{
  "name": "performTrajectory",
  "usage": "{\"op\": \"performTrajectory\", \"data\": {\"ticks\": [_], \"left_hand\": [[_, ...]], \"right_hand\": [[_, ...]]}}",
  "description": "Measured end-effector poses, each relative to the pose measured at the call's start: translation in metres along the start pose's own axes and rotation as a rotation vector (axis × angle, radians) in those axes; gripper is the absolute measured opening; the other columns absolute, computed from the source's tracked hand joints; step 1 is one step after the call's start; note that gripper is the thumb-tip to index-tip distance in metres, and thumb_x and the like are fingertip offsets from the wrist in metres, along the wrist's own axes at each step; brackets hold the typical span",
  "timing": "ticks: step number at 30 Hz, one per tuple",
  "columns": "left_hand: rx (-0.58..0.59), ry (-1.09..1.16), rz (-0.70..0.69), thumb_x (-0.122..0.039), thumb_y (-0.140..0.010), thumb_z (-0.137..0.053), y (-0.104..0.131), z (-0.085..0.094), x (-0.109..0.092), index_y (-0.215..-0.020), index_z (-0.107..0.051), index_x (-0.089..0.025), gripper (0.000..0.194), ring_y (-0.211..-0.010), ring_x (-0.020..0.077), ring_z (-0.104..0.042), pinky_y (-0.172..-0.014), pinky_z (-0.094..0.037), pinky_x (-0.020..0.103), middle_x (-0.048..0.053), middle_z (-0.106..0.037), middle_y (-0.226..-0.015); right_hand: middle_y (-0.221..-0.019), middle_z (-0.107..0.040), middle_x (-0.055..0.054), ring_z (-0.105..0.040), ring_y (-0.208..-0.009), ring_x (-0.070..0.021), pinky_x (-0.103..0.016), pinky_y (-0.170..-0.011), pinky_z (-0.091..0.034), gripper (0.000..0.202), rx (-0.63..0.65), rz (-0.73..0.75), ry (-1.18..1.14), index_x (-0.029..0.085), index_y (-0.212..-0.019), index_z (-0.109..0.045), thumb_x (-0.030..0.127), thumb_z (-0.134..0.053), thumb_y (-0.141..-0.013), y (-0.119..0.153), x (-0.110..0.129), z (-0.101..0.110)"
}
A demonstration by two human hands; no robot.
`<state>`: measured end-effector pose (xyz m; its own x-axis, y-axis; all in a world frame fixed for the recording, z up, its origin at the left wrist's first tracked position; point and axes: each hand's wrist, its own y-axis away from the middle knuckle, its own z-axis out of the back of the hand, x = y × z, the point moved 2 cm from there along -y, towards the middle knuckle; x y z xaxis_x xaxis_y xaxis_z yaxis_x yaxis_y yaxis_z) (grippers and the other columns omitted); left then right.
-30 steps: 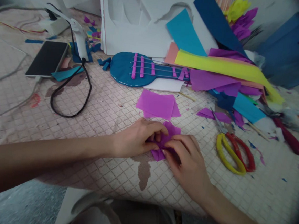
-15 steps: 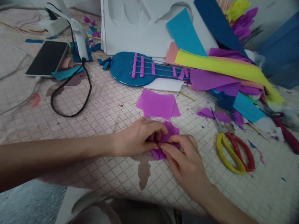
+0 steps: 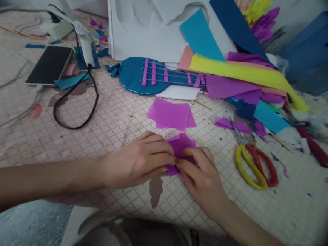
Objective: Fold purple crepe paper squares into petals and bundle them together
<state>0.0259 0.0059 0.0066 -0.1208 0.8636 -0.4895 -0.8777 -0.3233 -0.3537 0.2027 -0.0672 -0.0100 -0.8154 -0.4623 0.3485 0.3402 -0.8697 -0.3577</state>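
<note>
A piece of purple crepe paper (image 3: 183, 141) lies between my hands near the table's front edge, its middle bunched under my fingertips. My left hand (image 3: 146, 155) is on its left side, palm down, with fingers pressed together at the paper. From the right, my right hand (image 3: 202, 175) pinches the paper with thumb and forefinger. The fingers of both hands cover much of it. Just beyond lie flat purple paper pieces (image 3: 171, 115), overlapping. Behind these is a blue guitar-shaped craft piece (image 3: 130, 75) with purple bars and thin strings.
Scissors (image 3: 253, 164) with yellow and red handles lie to the right, beside a red-handled tool (image 3: 318, 150). Yellow paper (image 3: 242, 69) and other coloured strips pile up at the back right. A phone (image 3: 49, 65) and a black cord loop (image 3: 96, 95) lie at the left.
My left hand has turned palm down and shifted slightly, its fingers now closer together over the paper. My right hand keeps its pinch. The whole view has shifted slightly.
</note>
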Motion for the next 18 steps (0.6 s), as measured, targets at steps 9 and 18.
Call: {"op": "performTrajectory", "data": {"ticks": [9,18], "left_hand": [[0.121,-0.240,-0.127,-0.013,-0.094,-0.045,0.019,0.003,-0.002,-0.115,-0.059,-0.017,0.026,-0.110,0.0212,-0.056,-0.101,-0.037,0.042,0.008,-0.064,-0.116],[0.140,-0.256,-0.160,-0.022,-0.095,-0.047,0.021,-0.003,0.001,-0.127,-0.050,-0.014,0.033,-0.118,0.0225,-0.051,-0.106,-0.033,0.043,0.011,-0.060,-0.124]], "right_hand": [[-0.096,-0.059,-0.009,-0.048,-0.092,-0.0226,-0.040,-0.078,-0.046,0.019,0.003,-0.004,-0.016,0.018,-0.094,-0.067,0.010,-0.050,-0.088,0.000,0.000,-0.001],[-0.097,-0.059,-0.009,-0.046,-0.091,-0.0223,-0.040,-0.078,-0.046,0.018,0.010,-0.006,-0.012,0.017,-0.091,-0.066,0.009,-0.051,-0.088,0.000,0.000,-0.001]]}}
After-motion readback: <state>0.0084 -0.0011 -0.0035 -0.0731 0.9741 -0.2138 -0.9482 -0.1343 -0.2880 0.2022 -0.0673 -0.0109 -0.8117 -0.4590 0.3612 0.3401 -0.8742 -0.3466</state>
